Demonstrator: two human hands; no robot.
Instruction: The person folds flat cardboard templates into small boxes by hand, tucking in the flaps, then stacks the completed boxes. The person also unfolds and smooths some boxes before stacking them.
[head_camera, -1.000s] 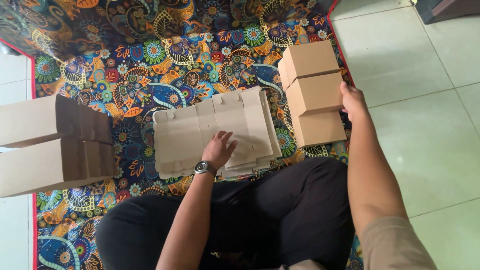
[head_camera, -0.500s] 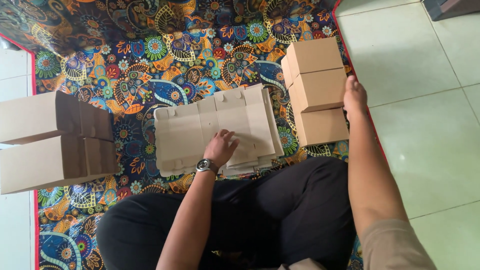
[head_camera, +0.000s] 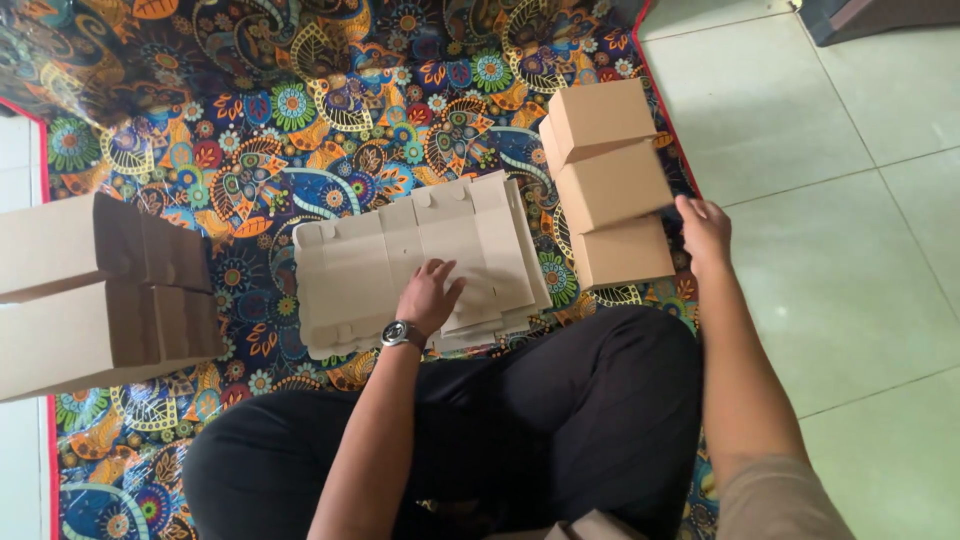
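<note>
The person is sitting cross-legged in dark trousers (head_camera: 560, 420) on a brightly patterned mat (head_camera: 300, 130), which is lying over a pale tiled floor (head_camera: 860, 200). The left hand (head_camera: 428, 297), with a wristwatch (head_camera: 402, 334) on its wrist, is resting flat with fingers spread on a stack of flat cardboard blanks (head_camera: 400, 260) lying on the mat just in front of the knees; it is pressing on the top sheet rather than gripping it. The right hand (head_camera: 705, 232) is reaching out to the right edge of the mat, its loosely opened fingers touching the side of the nearest of three folded cardboard boxes (head_camera: 612, 185); it is not closing around anything. These three boxes are sitting in a row just to the right of the flat stack, touching one another. Well apart, at the left edge of the mat, two larger cardboard boxes (head_camera: 90, 290) are lying side by side.
</note>
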